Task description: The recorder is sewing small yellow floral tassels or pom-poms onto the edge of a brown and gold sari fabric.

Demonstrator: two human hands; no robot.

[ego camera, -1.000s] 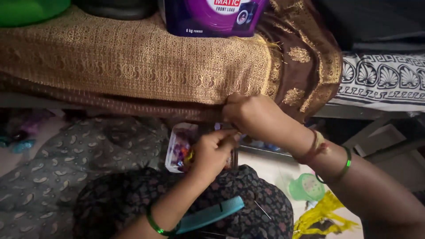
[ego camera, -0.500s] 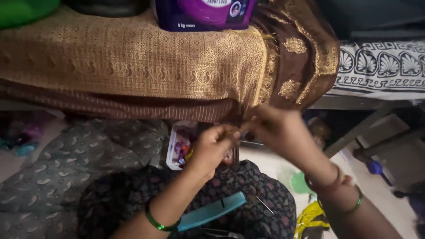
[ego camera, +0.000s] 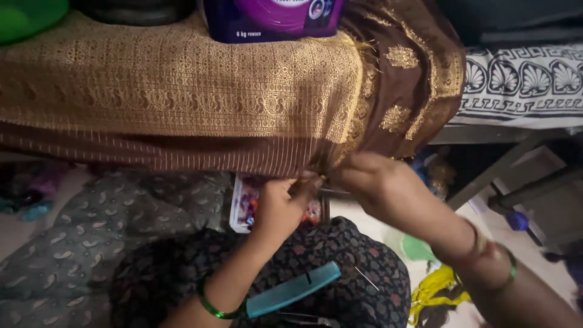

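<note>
Head view: at frame centre, left hand (ego camera: 280, 203) and right hand (ego camera: 370, 182) pinch the brown-gold fabric's (ego camera: 182, 103) fringe edge (ego camera: 322, 173), apparently knotting threads; next calls for steady tension

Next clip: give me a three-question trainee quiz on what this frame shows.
1. True or false: both hands meet at the hanging edge of the brown and gold cloth.
2. What lies on the lap by the left hand? A) teal comb B) scissors C) spoon
3. What colour bangle is on the left wrist?

Key: 1 true, the right hand is there too. 2 A, the comb. 3 green, the bangle.
</note>
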